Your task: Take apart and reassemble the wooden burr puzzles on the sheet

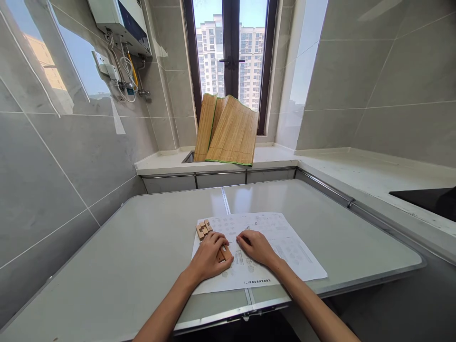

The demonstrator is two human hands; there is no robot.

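Note:
My left hand [213,255] is curled over a notched wooden puzzle block [224,254], its thumb and fingers around the near end. Part of the block is hidden under the palm. Several more small notched wooden pieces [204,229] sit clustered just beyond the fingers, on the sheet's upper left corner. My right hand [257,246] rests on the printed paper sheet [295,251] with its fingers bent inward. Whatever may be inside those fingers is hidden. Small diagrams and lines of print cover the sheet, which lies flat beneath both hands.
The pale folding table [149,256] has a metal seam down its middle. Behind it runs a white ledge [164,164] with a folded bamboo mat [231,130] propped against the window. A water heater [119,23] with hoses hangs upper left. A dark object [427,199] lies on the right counter.

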